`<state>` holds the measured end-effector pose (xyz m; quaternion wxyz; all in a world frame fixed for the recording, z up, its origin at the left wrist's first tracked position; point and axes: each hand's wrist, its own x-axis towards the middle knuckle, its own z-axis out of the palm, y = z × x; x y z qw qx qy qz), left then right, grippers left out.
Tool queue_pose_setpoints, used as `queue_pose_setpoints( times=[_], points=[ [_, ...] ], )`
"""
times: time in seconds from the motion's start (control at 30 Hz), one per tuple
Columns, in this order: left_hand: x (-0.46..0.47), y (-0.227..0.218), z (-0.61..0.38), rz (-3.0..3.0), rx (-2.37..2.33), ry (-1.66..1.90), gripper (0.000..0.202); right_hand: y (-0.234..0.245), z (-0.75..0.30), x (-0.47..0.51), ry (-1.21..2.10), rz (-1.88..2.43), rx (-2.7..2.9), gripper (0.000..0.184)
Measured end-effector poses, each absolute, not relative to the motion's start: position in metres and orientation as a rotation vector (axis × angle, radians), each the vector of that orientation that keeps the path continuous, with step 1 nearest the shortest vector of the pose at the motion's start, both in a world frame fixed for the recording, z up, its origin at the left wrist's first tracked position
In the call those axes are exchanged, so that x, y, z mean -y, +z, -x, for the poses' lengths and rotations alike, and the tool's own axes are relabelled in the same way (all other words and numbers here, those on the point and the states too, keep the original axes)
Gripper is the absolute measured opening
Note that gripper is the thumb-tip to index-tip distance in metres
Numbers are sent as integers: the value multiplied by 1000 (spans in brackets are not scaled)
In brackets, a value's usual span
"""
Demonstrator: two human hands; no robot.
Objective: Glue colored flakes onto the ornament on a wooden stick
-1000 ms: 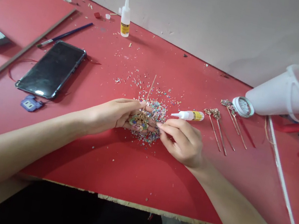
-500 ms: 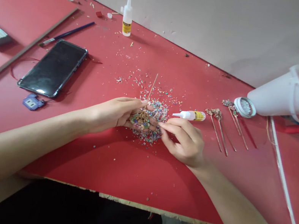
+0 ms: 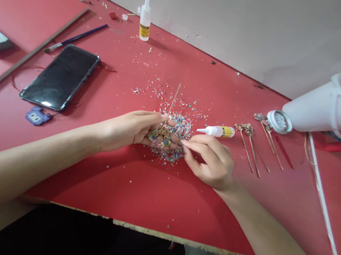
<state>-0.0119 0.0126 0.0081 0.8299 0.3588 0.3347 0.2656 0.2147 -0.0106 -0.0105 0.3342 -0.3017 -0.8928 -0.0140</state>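
Observation:
My left hand (image 3: 134, 127) holds a gold hairpin (image 3: 162, 132) by its ornate head, which is set with coloured bits; its thin stick points away from me. My right hand (image 3: 209, 158) is pinched, fingertips touching the edge of the ornament, over a pile of small multicoloured chips (image 3: 180, 127) on the red table (image 3: 133, 187). What the pinch holds is too small to see. A small glue bottle (image 3: 218, 131) lies on its side just beyond my right hand.
Several finished gold hairpins (image 3: 255, 144) lie to the right, by a round lidded tin (image 3: 279, 121) and a tipped white bucket (image 3: 329, 107). A phone (image 3: 60, 77), a blue pen (image 3: 75, 38), a small plug (image 3: 36, 115) and an upright glue bottle (image 3: 145, 17) are on the left and back.
My hands stay almost still over the chip pile; the right fingertips shift slightly at the ornament. The view drifted slightly.

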Motion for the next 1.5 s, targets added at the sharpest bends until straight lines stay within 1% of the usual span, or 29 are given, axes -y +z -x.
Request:
queue_pose_setpoints(
  times=[0.23,0.7,1.5],
  points=[
    [-12,8,12,-749,-698,569,29,-11,-215,10,-38,776,2347,28],
    [-12,10,13,-749,-676,568,31,-11,-214,10,-55,767,2324,30],
    [-12,9,14,-766,-674,562,31,-9,-213,10,-17,794,2327,27]
  ],
)
